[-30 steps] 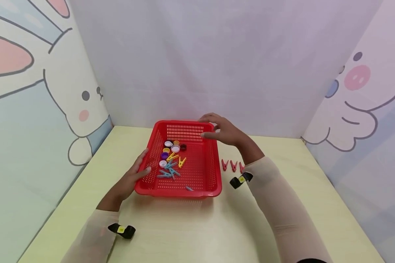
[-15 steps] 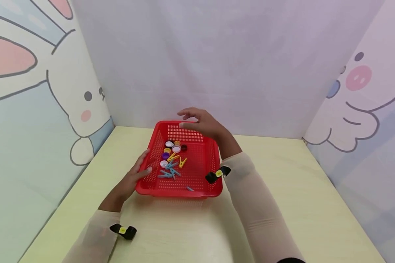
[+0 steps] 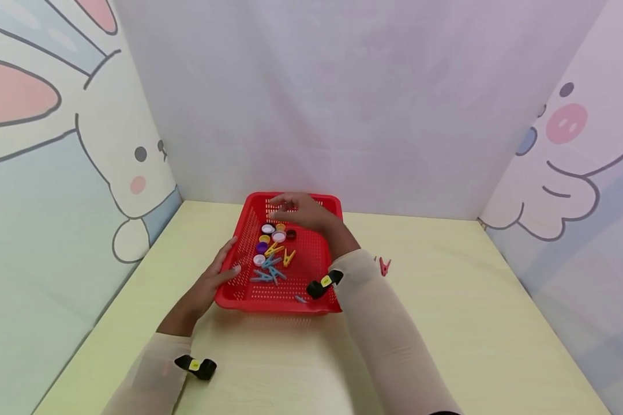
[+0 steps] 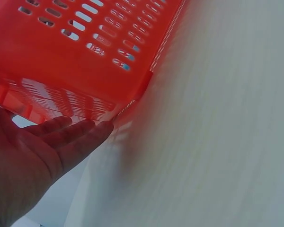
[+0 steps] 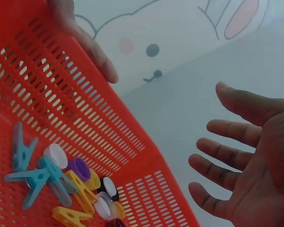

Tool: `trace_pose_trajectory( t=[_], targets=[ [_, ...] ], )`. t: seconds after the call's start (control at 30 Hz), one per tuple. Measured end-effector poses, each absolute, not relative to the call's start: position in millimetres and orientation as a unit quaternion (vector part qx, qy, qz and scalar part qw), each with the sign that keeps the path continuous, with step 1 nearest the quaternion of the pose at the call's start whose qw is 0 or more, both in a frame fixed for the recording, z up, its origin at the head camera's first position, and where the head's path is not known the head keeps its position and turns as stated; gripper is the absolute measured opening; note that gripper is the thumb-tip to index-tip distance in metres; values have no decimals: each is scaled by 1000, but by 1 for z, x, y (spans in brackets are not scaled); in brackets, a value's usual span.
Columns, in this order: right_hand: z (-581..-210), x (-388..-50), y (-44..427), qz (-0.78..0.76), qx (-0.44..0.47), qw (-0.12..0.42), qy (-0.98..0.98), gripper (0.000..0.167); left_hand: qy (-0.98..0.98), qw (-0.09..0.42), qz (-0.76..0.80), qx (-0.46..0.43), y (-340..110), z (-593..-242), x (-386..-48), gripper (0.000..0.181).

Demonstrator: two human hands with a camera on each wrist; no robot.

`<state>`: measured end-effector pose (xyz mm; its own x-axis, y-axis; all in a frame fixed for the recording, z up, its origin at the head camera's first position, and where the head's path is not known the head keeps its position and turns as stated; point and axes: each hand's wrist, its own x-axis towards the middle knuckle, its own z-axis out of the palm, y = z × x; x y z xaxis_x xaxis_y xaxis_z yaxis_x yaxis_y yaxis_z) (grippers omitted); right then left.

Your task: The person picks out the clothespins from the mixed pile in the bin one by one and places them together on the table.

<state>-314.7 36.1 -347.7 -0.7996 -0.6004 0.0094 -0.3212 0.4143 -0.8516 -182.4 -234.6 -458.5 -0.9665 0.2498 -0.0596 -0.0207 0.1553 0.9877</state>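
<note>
A red slotted plastic basket (image 3: 285, 305) stands on the table. My left hand (image 3: 207, 288) holds its left side, thumb over the rim and fingers along the outer wall, as the left wrist view also shows. Above the far part of the basket hovers my right hand (image 3: 303, 212), fingers spread and holding nothing in the right wrist view. Inside lie several blue clothespins (image 5: 23, 153), yellow clothespins (image 5: 80, 189) and bottle caps: a white cap (image 5: 56, 156), a purple cap (image 5: 78, 169), a black-rimmed cap (image 5: 109, 188) and others. Another small blue-grey piece (image 3: 300, 299) lies near the front rim.
Right of the basket, a red clothespin (image 3: 385, 266) lies on the table (image 3: 446, 300), with a bit of another beside my right sleeve, which hides the rest. Cartoon-printed side walls and a pale back wall (image 3: 374, 115) enclose the table.
My right hand has moved left from the basket's far right corner, rising over the far rim and then lowering over the basket. My left hand keeps its hold and the basket stays put.
</note>
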Motion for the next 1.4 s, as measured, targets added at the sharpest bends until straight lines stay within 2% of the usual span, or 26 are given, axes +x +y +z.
trace_pose_trajectory(
  t=[0.2,0.73,0.97,1.17,1.4],
  targets=[
    [-363,-317,30,-410,-274,174,852,63,754,106,644,77,-236,-460,-183,95],
    [-380,-315,27,-302,-293,239,875,37,754,101,645,76,-237,-461,-182,96],
    [-382,-315,30,-296,-284,284,867,47,757,100,641,78,-237,-462,-183,96],
    [-384,-316,29,-332,-256,352,837,58,761,100,636,75,-236,-461,-184,96],
    [-390,-318,27,-340,-237,392,821,60,760,100,638,73,-236,-461,-183,97]
  ],
)
